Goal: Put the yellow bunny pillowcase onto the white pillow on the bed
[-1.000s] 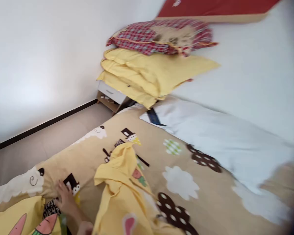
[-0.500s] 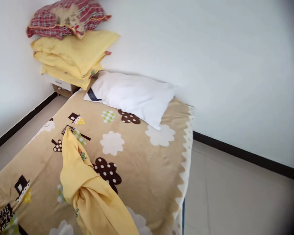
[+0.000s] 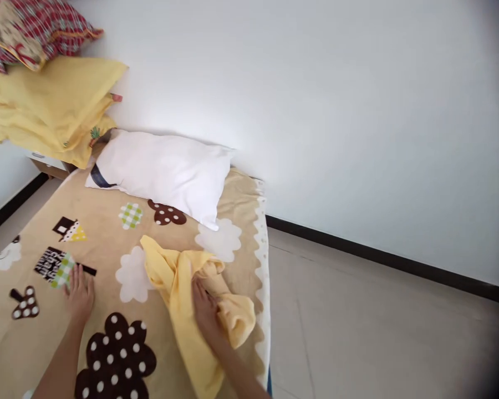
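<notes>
Lower left, my left hand (image 3: 79, 296) lies on the patterned blanket (image 3: 97, 221), fingers apart; lower centre, my right hand (image 3: 205, 311) touches crumpled yellow cloth (image 3: 183, 316), grip unclear.

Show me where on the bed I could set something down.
The bedspread is free between the left hand and the white pillow, and between that hand and the yellow cloth. It is crowded around the right hand, on the cloth, and at the far left, with yellow bedding under a plaid pillow.
</notes>
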{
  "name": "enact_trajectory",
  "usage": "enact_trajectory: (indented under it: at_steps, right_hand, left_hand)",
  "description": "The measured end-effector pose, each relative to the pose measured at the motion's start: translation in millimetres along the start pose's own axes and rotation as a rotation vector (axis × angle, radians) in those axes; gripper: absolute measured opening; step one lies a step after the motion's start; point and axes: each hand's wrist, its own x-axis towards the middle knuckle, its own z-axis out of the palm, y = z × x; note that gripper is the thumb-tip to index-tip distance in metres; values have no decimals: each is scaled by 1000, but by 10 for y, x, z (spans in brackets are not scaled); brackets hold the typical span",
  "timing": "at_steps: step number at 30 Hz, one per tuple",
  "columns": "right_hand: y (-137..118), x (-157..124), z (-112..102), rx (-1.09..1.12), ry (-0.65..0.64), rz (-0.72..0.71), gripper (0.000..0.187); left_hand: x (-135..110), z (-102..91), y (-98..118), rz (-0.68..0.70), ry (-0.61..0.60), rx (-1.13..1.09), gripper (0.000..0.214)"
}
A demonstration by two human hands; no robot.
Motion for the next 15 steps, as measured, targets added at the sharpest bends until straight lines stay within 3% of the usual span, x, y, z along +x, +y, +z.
enact_trajectory:
  at_steps: [2,4,8,15]
  right_hand:
    - [14,-55,283,-78,2,-17,61]
    - [66,-135,447,-154,35,-61,55]
    - [220,-227,513,-219,60,-126,41]
    - [297,-384,640,-245,-109,-70,42]
  left_hand:
    - [5,245,-66,78,113,106,59]
    - [-36,334,-113,124,134,182,59]
    - [-51,325,-98,121,94,254,59]
    - [-6,359,-124,135,77,299,61]
